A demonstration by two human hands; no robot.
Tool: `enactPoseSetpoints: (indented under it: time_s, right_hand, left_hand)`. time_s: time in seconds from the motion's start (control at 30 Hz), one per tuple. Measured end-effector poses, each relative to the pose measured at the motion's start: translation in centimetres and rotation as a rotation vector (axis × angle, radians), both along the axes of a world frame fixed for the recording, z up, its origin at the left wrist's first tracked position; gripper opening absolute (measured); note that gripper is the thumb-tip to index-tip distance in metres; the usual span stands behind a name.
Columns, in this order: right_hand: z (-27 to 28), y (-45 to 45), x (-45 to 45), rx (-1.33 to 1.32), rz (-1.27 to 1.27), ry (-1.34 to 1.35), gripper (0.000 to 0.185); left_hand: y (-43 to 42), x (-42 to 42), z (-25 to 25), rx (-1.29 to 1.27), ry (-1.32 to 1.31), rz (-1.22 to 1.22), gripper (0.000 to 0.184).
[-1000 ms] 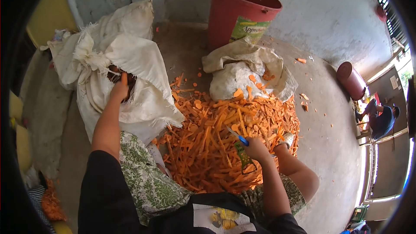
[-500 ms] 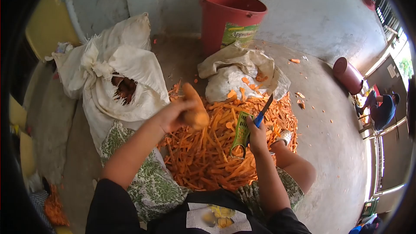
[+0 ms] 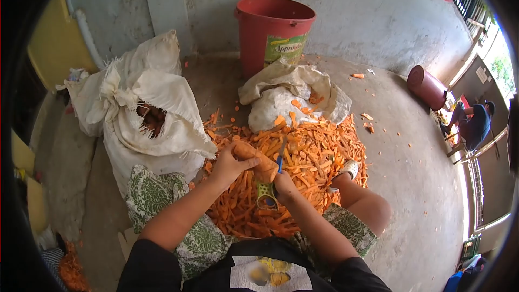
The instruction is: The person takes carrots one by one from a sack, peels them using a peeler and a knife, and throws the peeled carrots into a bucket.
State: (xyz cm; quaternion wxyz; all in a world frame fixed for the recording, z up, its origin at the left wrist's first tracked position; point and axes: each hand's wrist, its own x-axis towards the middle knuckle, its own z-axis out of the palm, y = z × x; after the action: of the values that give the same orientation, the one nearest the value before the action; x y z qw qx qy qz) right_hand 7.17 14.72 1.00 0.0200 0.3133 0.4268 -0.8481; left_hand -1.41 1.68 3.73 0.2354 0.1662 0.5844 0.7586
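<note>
A thick orange carrot (image 3: 255,161) is gripped in my left hand (image 3: 233,163), its lower end tilted toward my right hand. My right hand (image 3: 285,188) is closed around a blue-handled knife (image 3: 279,161), whose blade points up beside the carrot. The same hand also holds a green peeler (image 3: 265,190) with a perforated body, hanging below the carrot's end. Whether a tool edge touches the carrot is hard to make out. Beneath both hands spreads a large heap of orange peelings and cut pieces (image 3: 319,157), between my legs.
To the left, a white sack (image 3: 173,97) has a torn hole showing reddish-brown roots. A crumpled sack (image 3: 270,109) lies behind the heap, before a red bucket (image 3: 251,38). Another bucket (image 3: 424,87) lies tipped at the right. A person (image 3: 474,127) sits at far right.
My hands have come together: the left lowered the carrot rightward, and the right brought the knife and peeler left, up against the carrot's end. The camera view shifted slightly.
</note>
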Motion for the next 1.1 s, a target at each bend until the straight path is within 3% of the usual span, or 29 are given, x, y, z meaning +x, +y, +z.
enactPoseSetpoints:
  time_s: [0.07,0.13,0.2,0.27,0.33,0.37,0.47,0.53,0.6,0.63,0.7,0.8,0.9,0.97,1.1]
  right_hand:
    - [-0.8,1.0,-0.1,0.028,-0.019,-0.006,0.024]
    - [-1.9,2.3,-0.2,0.054,-0.041,-0.009,0.022]
    - [-2.8,3.8,-0.2,0.232,0.009,-0.092,0.030]
    - [-3.7,4.6,-0.4,0.345,-0.024,-0.137,0.019]
    - [-1.8,4.7,-0.2,0.553,0.068,-0.212,0.022]
    - [-1.0,4.4,-0.2,0.552,0.069,-0.215,0.022]
    - [-0.7,3.1,-0.2,0.614,-0.022,-0.118,0.025]
    - [-1.8,2.2,-0.4,0.904,-0.248,0.011,0.025]
    - [-2.0,1.6,-0.3,0.991,-0.283,-0.033,0.024]
    - [-2.6,1.7,-0.4,0.935,-0.359,0.058,0.024]
    - [-2.6,2.0,-0.4,0.880,-0.433,0.144,0.024]
    - [-1.8,2.0,-0.5,0.900,-0.386,0.152,0.022]
    - [-2.4,2.1,-0.8,0.757,-0.334,0.172,0.026]
    - [-1.6,1.9,-0.4,0.918,-0.199,0.189,0.036]
    - [-1.4,1.8,-0.5,0.839,-0.192,0.205,0.046]
  left_hand:
    - [-0.1,-0.5,-0.1,-0.004,0.016,-0.044,0.035]
    - [-0.5,-1.0,0.3,-0.275,0.379,-0.169,0.036]
    - [-0.7,-0.9,1.3,-0.410,0.449,-0.214,0.037]
    - [-0.8,-0.6,2.3,-0.543,0.519,-0.254,0.038]
    - [-0.6,-0.4,3.0,-0.741,0.582,-0.457,0.043]
    - [-0.5,0.1,2.7,-0.750,0.694,-0.444,0.042]
    - [0.6,1.4,0.2,-0.902,0.702,-0.397,0.049]
    - [1.5,1.8,-2.0,-0.860,0.699,-0.373,0.042]
    - [2.2,2.0,-2.6,-0.433,-0.282,-0.477,0.035]
    - [2.2,2.1,-2.7,-0.433,-0.283,-0.478,0.035]
    - [2.1,2.5,-2.9,-0.172,-0.745,-0.506,0.033]
    - [2.1,2.2,-2.7,-0.059,-0.894,-0.526,0.034]
    - [2.0,1.8,-3.3,-0.010,-0.994,-0.564,0.034]
    - [1.8,1.8,-3.1,0.029,-1.042,-0.574,0.034]
    - [1.5,1.6,-3.6,0.119,-1.130,-0.648,0.034]
